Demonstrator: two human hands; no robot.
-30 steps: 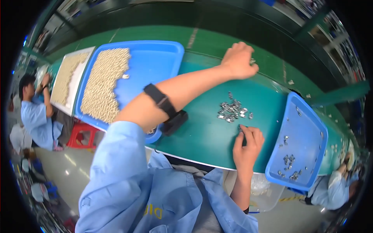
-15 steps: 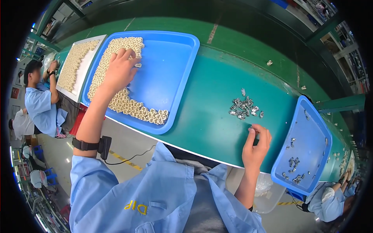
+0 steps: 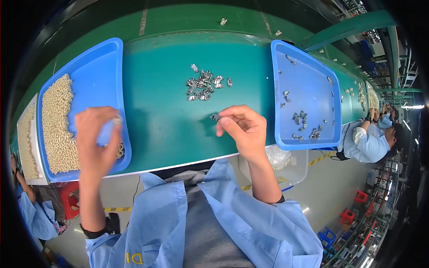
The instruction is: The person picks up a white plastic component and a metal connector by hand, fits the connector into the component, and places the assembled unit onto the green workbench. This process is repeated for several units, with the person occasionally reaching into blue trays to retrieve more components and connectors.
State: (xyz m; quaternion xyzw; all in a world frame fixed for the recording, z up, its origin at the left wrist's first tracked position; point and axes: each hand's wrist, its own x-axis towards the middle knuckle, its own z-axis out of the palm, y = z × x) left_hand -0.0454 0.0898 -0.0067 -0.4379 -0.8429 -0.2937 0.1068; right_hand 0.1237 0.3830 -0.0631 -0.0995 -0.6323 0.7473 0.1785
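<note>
My left forearm [image 3: 92, 198] stands nearly upright, and my left hand [image 3: 94, 140], blurred, has its thumb and fingertips close together in a pinch grip. My right forearm [image 3: 264, 181] slants up and inward; my right hand [image 3: 246, 131] pinches between thumb and forefinger, tips pointing left, the other fingers bent.

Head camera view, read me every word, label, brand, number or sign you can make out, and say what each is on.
Light-blue jacket, chest: yellow lettering, which I won't copy out.
Metal parts and pale parts: too small to tell any markings.
Left blue tray and right blue tray: no lettering visible.
Background racks: too small and blurred to read.
</note>
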